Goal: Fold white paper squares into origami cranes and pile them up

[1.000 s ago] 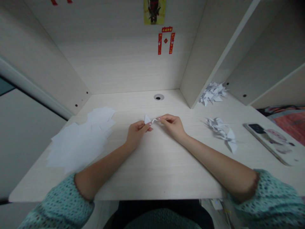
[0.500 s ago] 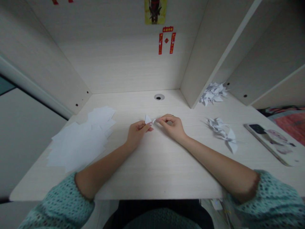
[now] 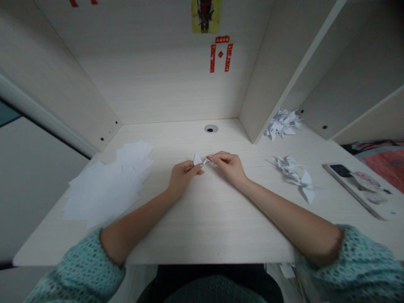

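Note:
A small folded white paper piece (image 3: 198, 160) is held just above the middle of the pale wooden desk (image 3: 208, 219). My left hand (image 3: 182, 174) pinches its lower left part, fingers closed. My right hand (image 3: 229, 165) pinches a thin point of the same paper from the right, fingers curled. Both forearms rest on the desk, with teal knit sleeves pushed up near the front edge.
A loose stack of white paper sheets (image 3: 104, 185) lies at the left. Folded paper figures (image 3: 295, 174) lie at the right, with another heap (image 3: 282, 123) in the shelf compartment. A phone (image 3: 360, 185) lies at the far right. A cable hole (image 3: 211, 128) is at the back.
The hands stay in place; the paper piece has shifted slightly right and my right fingers have closed in on its tip.

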A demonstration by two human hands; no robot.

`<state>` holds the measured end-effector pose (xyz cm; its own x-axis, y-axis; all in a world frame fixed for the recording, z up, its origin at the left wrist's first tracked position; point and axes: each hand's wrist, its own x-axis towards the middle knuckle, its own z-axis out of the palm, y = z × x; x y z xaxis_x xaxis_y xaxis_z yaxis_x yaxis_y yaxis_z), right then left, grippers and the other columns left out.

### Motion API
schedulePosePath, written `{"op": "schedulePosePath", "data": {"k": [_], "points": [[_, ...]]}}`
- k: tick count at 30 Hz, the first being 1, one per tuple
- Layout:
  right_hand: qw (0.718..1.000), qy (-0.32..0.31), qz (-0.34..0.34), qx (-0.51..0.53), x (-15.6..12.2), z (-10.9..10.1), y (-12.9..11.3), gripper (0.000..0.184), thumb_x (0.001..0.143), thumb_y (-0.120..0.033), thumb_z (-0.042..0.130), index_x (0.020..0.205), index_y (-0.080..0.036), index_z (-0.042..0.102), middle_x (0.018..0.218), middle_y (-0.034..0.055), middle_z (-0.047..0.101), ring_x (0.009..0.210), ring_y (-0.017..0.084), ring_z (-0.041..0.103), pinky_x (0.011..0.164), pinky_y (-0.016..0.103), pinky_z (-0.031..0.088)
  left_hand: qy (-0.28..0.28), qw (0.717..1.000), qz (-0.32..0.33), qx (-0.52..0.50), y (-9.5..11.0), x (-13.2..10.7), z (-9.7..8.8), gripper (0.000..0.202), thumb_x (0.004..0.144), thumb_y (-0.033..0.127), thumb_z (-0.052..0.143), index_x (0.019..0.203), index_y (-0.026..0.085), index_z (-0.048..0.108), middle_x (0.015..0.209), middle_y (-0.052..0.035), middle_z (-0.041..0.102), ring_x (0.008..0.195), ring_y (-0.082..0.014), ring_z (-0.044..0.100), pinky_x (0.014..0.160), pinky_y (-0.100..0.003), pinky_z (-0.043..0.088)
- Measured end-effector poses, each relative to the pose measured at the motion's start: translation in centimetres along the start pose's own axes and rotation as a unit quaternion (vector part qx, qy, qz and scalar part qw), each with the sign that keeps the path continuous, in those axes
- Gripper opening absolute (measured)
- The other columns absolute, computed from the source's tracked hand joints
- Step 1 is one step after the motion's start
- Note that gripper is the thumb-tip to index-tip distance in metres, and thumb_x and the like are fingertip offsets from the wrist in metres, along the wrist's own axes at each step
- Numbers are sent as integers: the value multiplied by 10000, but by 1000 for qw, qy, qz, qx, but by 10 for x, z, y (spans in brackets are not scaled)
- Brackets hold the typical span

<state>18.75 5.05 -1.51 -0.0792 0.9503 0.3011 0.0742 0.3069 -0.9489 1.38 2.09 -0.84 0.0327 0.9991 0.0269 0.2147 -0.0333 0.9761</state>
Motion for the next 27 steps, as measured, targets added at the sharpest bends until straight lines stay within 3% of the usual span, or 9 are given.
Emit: {"op": "schedulePosePath", "data": {"k": [4,27], "points": [[999,-27,-12,-18,-2,1,-2,162,735,-376,689,705,-225,741,776,54,713,766,194,620,709,324,447,-7,1000,9,-2,-2,-1,1,313,727,483,656,707,171,671,719,-51,726,687,-178,670,682,-276,493],[1000,-1,17,-7,-3,5,0,222,739,-383,658,711,-167,701,720,41,669,696,156,579,654,280,409,-27,999,29,13,-1,1,1,283,750,451,646,710,171,665,708,-28,704,670,-155,636,652,-249,458]]}}
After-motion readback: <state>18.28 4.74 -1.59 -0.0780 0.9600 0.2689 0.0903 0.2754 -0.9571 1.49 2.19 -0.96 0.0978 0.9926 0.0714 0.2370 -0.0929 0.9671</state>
